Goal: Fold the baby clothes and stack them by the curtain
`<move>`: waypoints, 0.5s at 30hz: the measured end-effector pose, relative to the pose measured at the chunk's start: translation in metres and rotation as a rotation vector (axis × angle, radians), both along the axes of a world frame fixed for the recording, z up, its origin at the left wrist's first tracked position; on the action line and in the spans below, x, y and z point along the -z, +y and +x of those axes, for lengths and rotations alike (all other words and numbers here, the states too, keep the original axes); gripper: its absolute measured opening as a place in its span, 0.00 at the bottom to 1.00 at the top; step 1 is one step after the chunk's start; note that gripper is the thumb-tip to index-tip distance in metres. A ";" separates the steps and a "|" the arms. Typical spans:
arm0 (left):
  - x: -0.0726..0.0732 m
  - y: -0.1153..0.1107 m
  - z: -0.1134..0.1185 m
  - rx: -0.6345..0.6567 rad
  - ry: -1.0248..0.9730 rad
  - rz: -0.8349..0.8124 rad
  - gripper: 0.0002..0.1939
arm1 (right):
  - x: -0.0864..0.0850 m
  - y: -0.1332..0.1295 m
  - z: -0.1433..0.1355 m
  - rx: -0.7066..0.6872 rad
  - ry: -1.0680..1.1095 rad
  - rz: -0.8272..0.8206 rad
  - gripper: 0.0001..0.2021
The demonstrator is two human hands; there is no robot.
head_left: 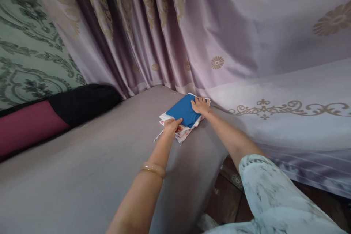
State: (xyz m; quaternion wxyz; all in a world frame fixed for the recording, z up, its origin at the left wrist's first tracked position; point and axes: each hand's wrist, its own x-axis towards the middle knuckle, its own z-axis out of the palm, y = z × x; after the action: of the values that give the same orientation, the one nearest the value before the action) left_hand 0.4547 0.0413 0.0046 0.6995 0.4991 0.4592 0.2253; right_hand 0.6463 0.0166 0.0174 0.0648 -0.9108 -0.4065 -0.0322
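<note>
A folded blue cloth (182,109) lies on top of a small stack of white and pink patterned cloths (183,136) on a grey covered surface. My left hand (172,126) is at the near left edge of the stack, its thumb on top by the blue cloth and its fingers lower among the patterned layers. My right hand (201,106) rests on the far right part of the blue cloth, palm down with fingers spread.
Behind the stack hang pinkish curtains (219,33) with gold motifs. A black and maroon cushion (79,106) lies along the left wall. The grey surface (82,168) ends at the right above a brown tiled floor (227,201).
</note>
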 end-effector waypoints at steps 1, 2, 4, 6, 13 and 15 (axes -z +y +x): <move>-0.001 -0.002 -0.001 0.000 -0.006 -0.005 0.12 | 0.000 -0.001 0.001 0.013 0.031 -0.019 0.29; -0.002 -0.003 -0.003 -0.005 -0.011 -0.008 0.08 | -0.002 -0.001 0.001 0.025 0.043 -0.031 0.30; -0.003 -0.006 -0.006 -0.010 -0.042 -0.018 0.10 | -0.008 -0.001 -0.005 0.030 0.019 -0.030 0.30; -0.003 -0.007 -0.010 0.004 -0.106 -0.024 0.27 | -0.014 0.002 -0.019 -0.030 -0.031 0.003 0.30; 0.009 0.007 -0.051 -0.011 -0.159 0.127 0.35 | 0.006 0.014 -0.070 -0.237 0.057 -0.026 0.34; 0.018 0.019 -0.078 -0.039 -0.092 0.154 0.32 | 0.016 0.017 -0.064 -0.223 0.054 -0.021 0.37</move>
State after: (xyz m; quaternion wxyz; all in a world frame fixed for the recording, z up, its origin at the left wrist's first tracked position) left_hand 0.3769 0.0601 -0.0130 0.6748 0.5315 0.4174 0.2964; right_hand 0.5819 0.0339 0.0013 0.0695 -0.8611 -0.5036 0.0041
